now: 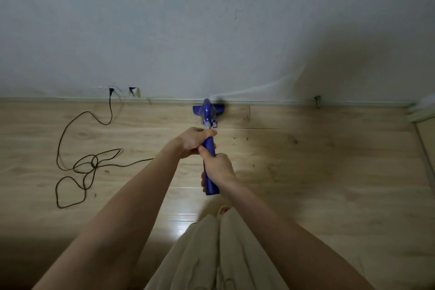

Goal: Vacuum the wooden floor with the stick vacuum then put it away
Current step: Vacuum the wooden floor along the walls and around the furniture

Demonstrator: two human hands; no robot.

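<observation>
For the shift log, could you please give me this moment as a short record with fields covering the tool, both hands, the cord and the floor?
tool: blue stick vacuum, head against the baseboard
left hand: left hand grips the handle, higher up the stick
right hand: right hand grips the handle nearer its end
cord: dark cord runs from a wall plug and lies in loose loops on the floor to the left
floor: wooden floor, dark specks right of the vacuum

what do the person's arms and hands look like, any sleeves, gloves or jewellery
Both forearms are bare up to the frame edge, with no sleeves in view. The left hand and right hand wear no gloves, and no rings, watch or bracelets are visible. Loose cream-coloured fabric trousers show below the arms.
</observation>
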